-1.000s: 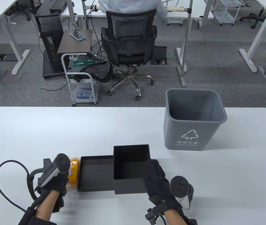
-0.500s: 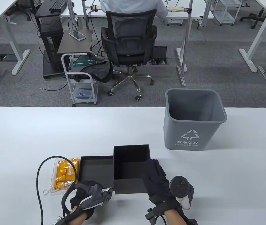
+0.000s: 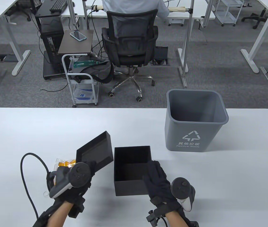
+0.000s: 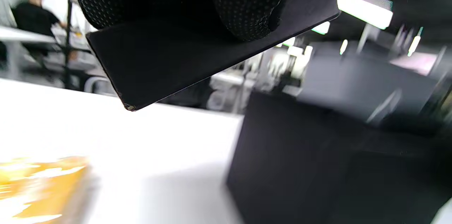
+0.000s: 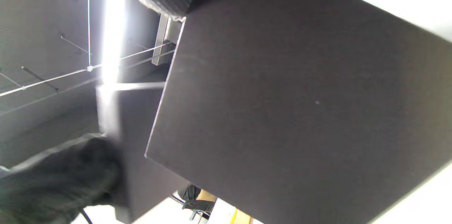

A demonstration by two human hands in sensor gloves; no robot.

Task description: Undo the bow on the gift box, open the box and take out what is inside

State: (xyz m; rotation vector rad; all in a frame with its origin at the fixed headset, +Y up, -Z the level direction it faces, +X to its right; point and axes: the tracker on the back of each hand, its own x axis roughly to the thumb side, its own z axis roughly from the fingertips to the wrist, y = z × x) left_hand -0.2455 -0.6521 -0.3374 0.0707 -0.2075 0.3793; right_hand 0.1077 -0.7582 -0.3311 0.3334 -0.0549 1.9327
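Holding the lid [image 3: 95, 152] up off the table [image 3: 53, 127] in my left hand [image 3: 76, 182], I have it tilted, open side facing the camera above, my fingers [image 4: 247, 8] clamped on its near rim. It feels, by the look of it, like thin stiff card: light, rigid, with a matte face that should not slip in a glove. A rim pinch is enough; squeezing harder would only bow the wall.

My right hand [image 3: 158, 181] is wrapped over the near right corner of the box [image 3: 131, 170], fingers down over its wall, steadying it. The box sits toward the table's near edge, about midway along it, open and dark inside; I can see nothing left in it. It looks just as light as the lid, so it would skid if I let go, and the corner is the stiffest place to hold it.

What came out, the snack bag [image 3: 64, 163], lies on the table just left of the lid and partly under my left hand. It looks soft and crinkly, slick plastic, likely crushable, so I would take it by a sealed edge rather than the middle.

A grey bin [image 3: 195, 132] stands toward the table's far right, well apart from the box.
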